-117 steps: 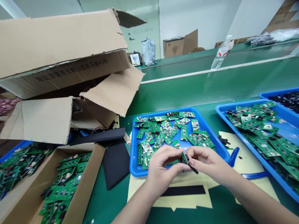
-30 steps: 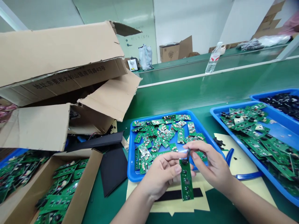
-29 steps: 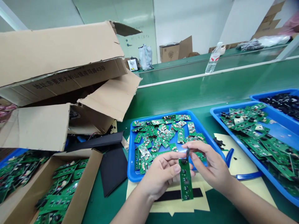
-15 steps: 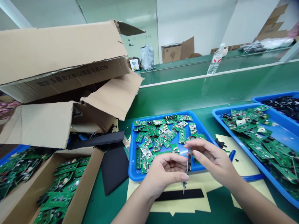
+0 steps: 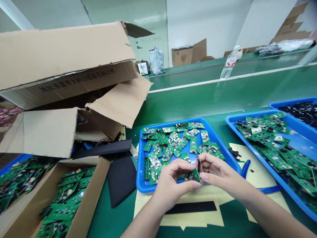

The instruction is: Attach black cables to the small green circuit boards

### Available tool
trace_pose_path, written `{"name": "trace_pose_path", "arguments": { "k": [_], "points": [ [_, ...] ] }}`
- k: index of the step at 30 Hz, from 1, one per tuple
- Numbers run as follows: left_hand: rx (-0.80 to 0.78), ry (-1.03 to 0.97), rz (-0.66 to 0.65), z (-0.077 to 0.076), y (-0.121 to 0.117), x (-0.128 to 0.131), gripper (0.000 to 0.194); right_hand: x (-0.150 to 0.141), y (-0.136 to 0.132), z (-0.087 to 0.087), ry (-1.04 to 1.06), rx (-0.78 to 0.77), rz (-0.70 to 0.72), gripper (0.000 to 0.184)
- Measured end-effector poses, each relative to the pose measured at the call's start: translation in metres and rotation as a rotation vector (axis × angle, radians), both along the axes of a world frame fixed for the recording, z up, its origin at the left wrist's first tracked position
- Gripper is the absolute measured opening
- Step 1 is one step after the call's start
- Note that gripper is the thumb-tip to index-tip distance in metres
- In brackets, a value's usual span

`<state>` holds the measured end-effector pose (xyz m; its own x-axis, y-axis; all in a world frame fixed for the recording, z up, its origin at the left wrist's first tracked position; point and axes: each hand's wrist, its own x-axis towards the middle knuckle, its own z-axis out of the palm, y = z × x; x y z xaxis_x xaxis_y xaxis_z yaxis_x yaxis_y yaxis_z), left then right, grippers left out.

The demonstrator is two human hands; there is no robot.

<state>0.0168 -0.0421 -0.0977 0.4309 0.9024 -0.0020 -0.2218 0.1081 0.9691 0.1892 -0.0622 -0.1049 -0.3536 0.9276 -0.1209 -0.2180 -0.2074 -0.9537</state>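
My left hand (image 5: pixel 174 180) is closed on a small green circuit board (image 5: pixel 193 177), thumb in front and fingers behind, above the near edge of a blue tray (image 5: pixel 141 186). Between the fingertips of my right hand (image 5: pixel 218 170) is a thin black strip (image 5: pixel 198 163), curved and standing at the board's right end. Whether the strip is fixed to the board I cannot tell. Several circuit boards (image 5: pixel 173 142) lie in the tray behind my hands. Below them a flat black bar (image 5: pixel 192 207) rests on yellow paper (image 5: pixel 198 219).
At right stand a blue tray of boards (image 5: pixel 229 123) and another with black parts (image 5: pixel 302 110). Blue-handled pliers (image 5: pixel 268 189) lie beside my right forearm. At left are a carton of boards (image 5: pixel 99 185), black sheets (image 5: pixel 121 181) and large cardboard boxes (image 5: pixel 64 56). A bottle (image 5: pixel 228 64) stands behind.
My left hand has turned the board from edge-on so that its component side shows. My right hand has lowered slightly, and the black strip now shows as a curve.
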Motion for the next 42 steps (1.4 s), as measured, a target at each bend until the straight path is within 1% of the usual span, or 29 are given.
{"name": "trace_pose_path", "arguments": {
  "k": [4, 6, 10, 13, 21, 24, 28, 31, 36, 42],
  "points": [
    [0.318, 0.164, 0.046, 0.0, 0.001, -0.003, 0.029, -0.001, -0.001, -0.002, 0.023, -0.003, 0.01, 0.026],
    [0.438, 0.222, 0.049, 0.001, 0.001, -0.004, 0.027, 0.0, -0.001, -0.001, -0.009, 0.018, -0.015, 0.023],
    [0.549, 0.279, 0.056, 0.002, 0.002, -0.005, 0.028, 0.004, -0.003, 0.003, -0.188, 0.129, -0.132, 0.015],
    [0.587, 0.308, 0.06, 0.0, 0.002, -0.004, 0.028, 0.006, -0.003, 0.006, -0.317, 0.206, -0.161, 0.013],
    [0.592, 0.325, 0.067, -0.001, 0.0, -0.001, 0.028, 0.007, -0.002, 0.011, -0.576, 0.388, -0.254, 0.019],
    [0.609, 0.306, 0.036, -0.001, -0.002, -0.002, 0.027, 0.008, -0.002, 0.011, -0.6, 0.424, -0.246, 0.02],
    [0.623, 0.27, 0.021, -0.002, -0.002, -0.003, 0.026, 0.01, -0.004, 0.009, -0.58, 0.423, -0.219, 0.02],
    [0.58, 0.285, 0.053, -0.003, -0.001, -0.002, 0.027, 0.009, -0.005, 0.009, -0.568, 0.459, -0.225, 0.019],
    [0.463, 0.32, 0.077, 0.0, 0.0, -0.002, 0.026, 0.006, -0.006, 0.013, -0.57, 0.593, -0.224, 0.018],
    [0.364, 0.31, 0.102, 0.001, -0.001, -0.002, 0.024, 0.005, -0.006, 0.012, -0.605, 0.694, -0.216, 0.013]
  ]
}}
